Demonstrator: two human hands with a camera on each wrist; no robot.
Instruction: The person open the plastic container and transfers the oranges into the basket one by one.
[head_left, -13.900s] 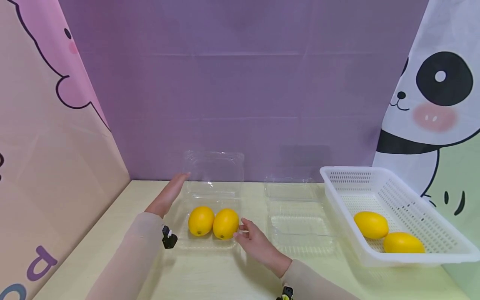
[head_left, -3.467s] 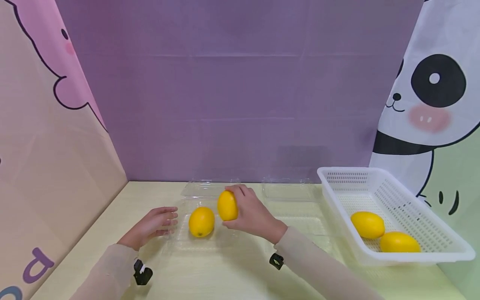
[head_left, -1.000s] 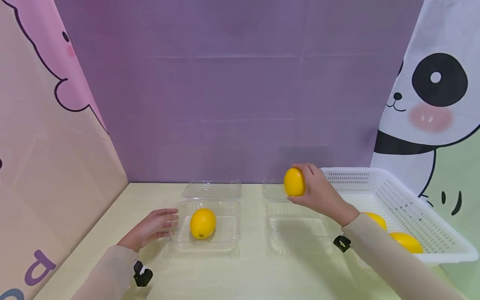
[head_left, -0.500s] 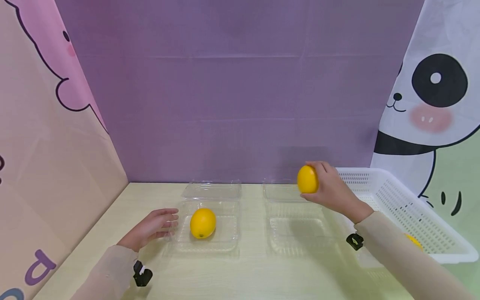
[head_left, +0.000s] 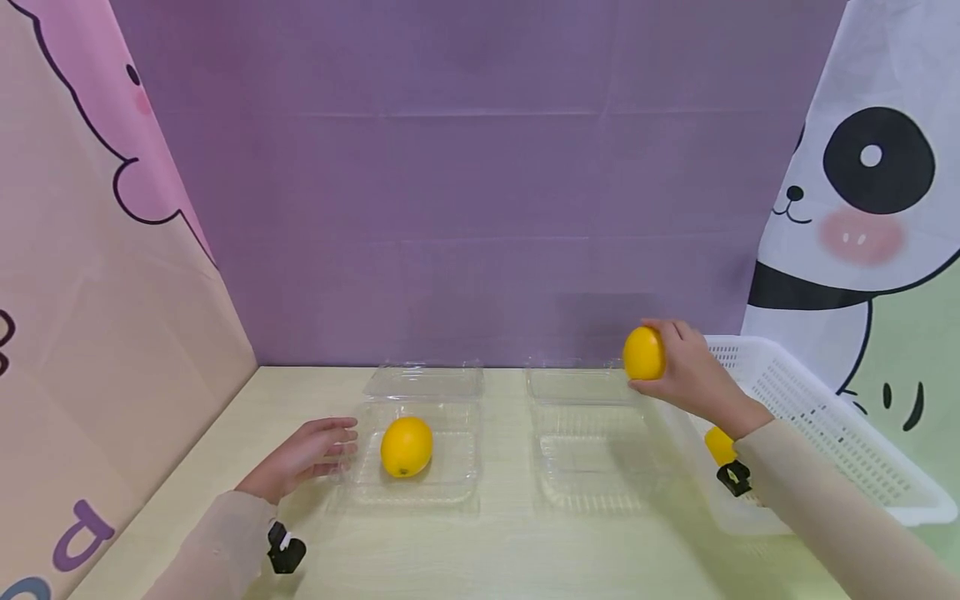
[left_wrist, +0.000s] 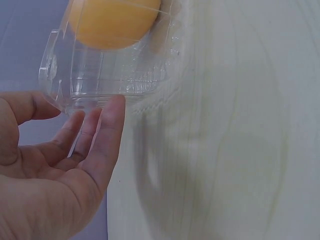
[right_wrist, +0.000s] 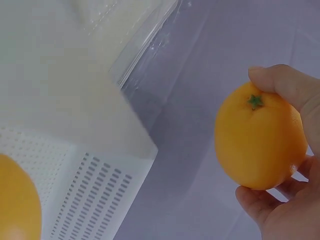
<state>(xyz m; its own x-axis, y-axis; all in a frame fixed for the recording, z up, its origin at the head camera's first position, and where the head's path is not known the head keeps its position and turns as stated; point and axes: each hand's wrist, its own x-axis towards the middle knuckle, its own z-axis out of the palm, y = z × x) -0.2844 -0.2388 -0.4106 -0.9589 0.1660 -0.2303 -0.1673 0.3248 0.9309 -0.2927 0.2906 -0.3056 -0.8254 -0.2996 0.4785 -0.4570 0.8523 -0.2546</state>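
My right hand point(head_left: 693, 375) grips an orange point(head_left: 644, 353) in the air near the back left corner of the white basket. The right wrist view shows the orange's green star-shaped stem end point(right_wrist: 255, 101), with thumb and fingers around its sides. Beside the left clear plastic clamshell box point(head_left: 457, 492), my left hand point(head_left: 303, 454) has its fingers loosely bent, fingertips right at the box's side wall point(left_wrist: 110, 85). One orange point(head_left: 407, 447) lies in that box, whose lid point(head_left: 423, 382) is folded back. The right clamshell box point(head_left: 592, 467) stands with its lid back and holds nothing.
At the right stands the white perforated basket point(head_left: 840, 425). An orange point(head_left: 720, 446) shows inside it, partly behind my right forearm, which hides more of the basket. A purple cloth point(head_left: 480, 183) closes off the back of the pale table point(head_left: 420, 558).
My right hand took one of two oranges out of the left box and carried it rightwards past the right box toward the basket. My left hand left the lid and dropped beside the left box.
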